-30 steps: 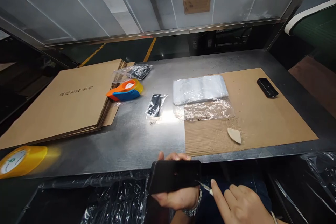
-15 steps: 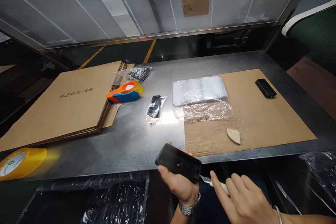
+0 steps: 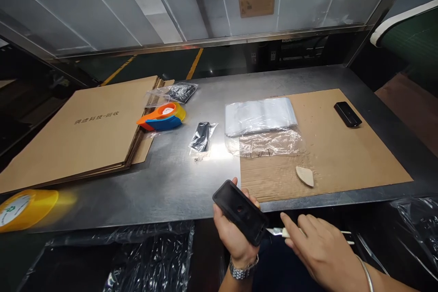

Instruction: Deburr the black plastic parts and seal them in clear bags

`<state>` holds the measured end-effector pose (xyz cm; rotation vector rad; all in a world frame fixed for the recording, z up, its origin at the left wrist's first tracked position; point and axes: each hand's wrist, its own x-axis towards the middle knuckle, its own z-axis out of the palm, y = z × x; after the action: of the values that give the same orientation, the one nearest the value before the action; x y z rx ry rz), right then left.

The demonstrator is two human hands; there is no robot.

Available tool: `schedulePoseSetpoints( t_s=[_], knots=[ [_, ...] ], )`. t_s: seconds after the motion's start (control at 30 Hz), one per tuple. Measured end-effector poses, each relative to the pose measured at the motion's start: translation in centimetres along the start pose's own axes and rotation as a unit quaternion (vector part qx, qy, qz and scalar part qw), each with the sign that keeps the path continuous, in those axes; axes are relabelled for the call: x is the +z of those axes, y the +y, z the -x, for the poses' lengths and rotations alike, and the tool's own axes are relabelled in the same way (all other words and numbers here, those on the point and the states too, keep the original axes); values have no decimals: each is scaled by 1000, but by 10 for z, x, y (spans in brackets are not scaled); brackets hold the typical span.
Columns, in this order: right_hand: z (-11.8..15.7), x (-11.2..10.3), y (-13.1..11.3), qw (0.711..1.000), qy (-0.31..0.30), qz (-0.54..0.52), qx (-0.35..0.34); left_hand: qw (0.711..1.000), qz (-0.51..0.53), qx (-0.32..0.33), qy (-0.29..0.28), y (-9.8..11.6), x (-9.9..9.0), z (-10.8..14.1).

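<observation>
In the head view my left hand wraps round a black plastic shell, a long hollow part with a small hole in its middle. It is held tilted just past the table's front edge. My right hand grips a craft knife with a pale handle, index finger laid along it. The blade tip is at the shell's lower right end; whether it touches cannot be made out. A similar black part lies on the cardboard sheet. Nearer me on that sheet is a cream wedge-shaped piece.
A stack of clear plastic bags lies mid-table. Left of it are a bagged black part, an orange-and-blue tape dispenser, another black bagged item and flattened cartons. A yellow tape roll sits at the left edge.
The shell in my left hand has turned more steeply and shifted slightly right. My right hand has moved a little up and right with the knife, whose blade now lies flatter.
</observation>
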<state>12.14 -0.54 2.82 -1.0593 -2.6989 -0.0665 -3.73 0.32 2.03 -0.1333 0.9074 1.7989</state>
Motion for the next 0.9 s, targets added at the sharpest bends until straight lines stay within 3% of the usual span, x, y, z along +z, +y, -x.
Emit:
schedulePoseSetpoints(
  t_s=[0.5, 0.77, 0.9],
  knots=[
    [-1, -8, 1, 1000, -21, 5, 15, 999, -37, 31, -14, -1, 5, 5],
    [-2, -7, 3, 999, -18, 23, 18, 999, -30, 16, -27, -5, -3, 3],
    [-4, -9, 8, 999, -22, -34, 15, 999, -41, -11, -28, -4, -5, 2]
  ],
)
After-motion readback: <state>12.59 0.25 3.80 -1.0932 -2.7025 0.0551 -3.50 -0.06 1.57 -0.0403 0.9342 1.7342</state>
